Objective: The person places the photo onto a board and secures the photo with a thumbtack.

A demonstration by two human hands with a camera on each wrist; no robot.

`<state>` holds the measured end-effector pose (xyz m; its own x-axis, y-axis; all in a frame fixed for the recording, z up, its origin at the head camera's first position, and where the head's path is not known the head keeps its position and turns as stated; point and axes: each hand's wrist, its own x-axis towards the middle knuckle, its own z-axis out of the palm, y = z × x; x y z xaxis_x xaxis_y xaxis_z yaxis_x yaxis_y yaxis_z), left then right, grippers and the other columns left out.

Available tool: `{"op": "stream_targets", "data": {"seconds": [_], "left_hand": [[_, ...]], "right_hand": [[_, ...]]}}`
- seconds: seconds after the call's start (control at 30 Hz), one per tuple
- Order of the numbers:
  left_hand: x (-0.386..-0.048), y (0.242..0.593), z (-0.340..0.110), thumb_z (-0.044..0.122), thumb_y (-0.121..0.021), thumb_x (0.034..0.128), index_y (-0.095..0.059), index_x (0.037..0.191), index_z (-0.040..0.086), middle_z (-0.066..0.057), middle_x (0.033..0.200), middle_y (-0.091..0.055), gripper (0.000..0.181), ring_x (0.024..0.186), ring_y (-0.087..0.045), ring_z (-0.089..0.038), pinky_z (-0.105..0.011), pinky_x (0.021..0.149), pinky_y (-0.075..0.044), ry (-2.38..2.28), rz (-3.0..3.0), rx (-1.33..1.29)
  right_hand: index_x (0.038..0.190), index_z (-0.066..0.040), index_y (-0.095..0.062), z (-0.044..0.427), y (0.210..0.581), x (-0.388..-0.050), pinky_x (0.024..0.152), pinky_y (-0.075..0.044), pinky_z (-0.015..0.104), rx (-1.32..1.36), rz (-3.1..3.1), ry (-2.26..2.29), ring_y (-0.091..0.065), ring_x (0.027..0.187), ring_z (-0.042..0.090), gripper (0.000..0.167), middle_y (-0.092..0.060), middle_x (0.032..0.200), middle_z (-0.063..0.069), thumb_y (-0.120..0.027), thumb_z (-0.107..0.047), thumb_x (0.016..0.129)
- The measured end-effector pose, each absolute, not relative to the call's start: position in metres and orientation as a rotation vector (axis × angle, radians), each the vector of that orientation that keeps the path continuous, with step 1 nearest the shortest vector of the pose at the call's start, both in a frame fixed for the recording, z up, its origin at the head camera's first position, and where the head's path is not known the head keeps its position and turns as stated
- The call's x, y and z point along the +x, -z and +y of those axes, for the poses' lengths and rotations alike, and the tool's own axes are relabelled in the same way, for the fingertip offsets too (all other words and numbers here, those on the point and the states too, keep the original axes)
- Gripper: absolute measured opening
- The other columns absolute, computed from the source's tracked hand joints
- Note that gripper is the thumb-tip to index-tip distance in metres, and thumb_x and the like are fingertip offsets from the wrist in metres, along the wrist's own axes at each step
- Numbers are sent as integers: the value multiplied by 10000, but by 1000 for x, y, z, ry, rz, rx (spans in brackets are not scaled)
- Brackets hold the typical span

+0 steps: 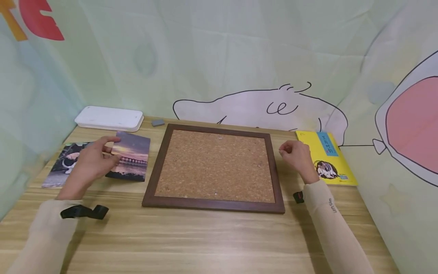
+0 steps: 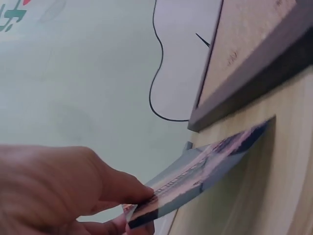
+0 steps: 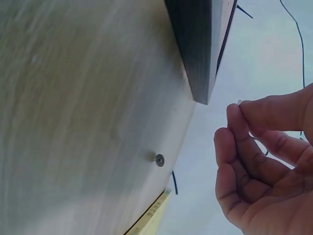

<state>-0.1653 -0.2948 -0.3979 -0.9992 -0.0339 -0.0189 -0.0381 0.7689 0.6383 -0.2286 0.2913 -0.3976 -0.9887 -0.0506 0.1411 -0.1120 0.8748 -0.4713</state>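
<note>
On the wooden table [image 1: 212, 239], a framed cork board [image 1: 215, 165] is centred. By the left hand [image 1: 92, 161], a sunset photo [image 1: 133, 154] is clamped at one edge, left of the board, and bowed; a light grip is best kept, lest it be creased. By the right hand [image 1: 295, 154], near a loose tack [image 3: 159, 160], a tiny pale object [image 3: 240, 102] seems pinched between joined fingertips.

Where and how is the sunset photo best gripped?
The sunset photo is probably best pinched at its left edge, coming from the left, as the left hand does: it is a thin sheet, with that edge raised off the table.
</note>
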Motion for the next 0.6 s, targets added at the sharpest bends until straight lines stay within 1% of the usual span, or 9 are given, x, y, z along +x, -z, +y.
{"op": "stream_targets", "data": {"seconds": [0.13,0.23,0.33,0.47,0.6], "left_hand": [[-164,388,-289,140,-664,1029,-417,1617,40,-329,1263,-646,645,798,-599,-4,-289,583,-525,-1105,2968,-51],[-164,380,-281,144,-675,1030,-421,1620,61,-323,1275,-644,647,794,-579,63,-269,603,-546,-1164,2943,-15],[-165,376,-271,125,-677,1029,-413,1631,85,-301,1284,-639,658,788,-604,76,-262,619,-561,-1245,2875,17],[-168,374,-257,107,-673,1025,-416,1634,112,-258,1276,-636,661,780,-641,29,-267,632,-560,-1319,2792,48],[-172,376,-247,113,-675,1025,-417,1636,115,-258,1296,-624,663,808,-646,0,-263,645,-560,-1340,2753,67]], "right_hand": [[990,-1,-768,285,396,-227,669,-458,295,132,-2911,-765,-644,785,288,164,-785,954,205,-654,-118,994],[1027,0,-768,278,394,-226,704,-467,303,138,-2903,-777,-651,827,302,179,-785,988,210,-645,-128,1011],[1054,-7,-765,270,392,-225,730,-466,312,146,-2890,-809,-640,850,303,184,-781,1001,201,-646,-144,1024],[1064,-30,-774,260,390,-223,739,-473,314,165,-2873,-884,-631,849,279,168,-782,997,175,-663,-151,1027],[1073,-46,-781,249,386,-219,774,-513,346,182,-2862,-965,-649,882,280,158,-789,1021,165,-673,-151,1027]]}}
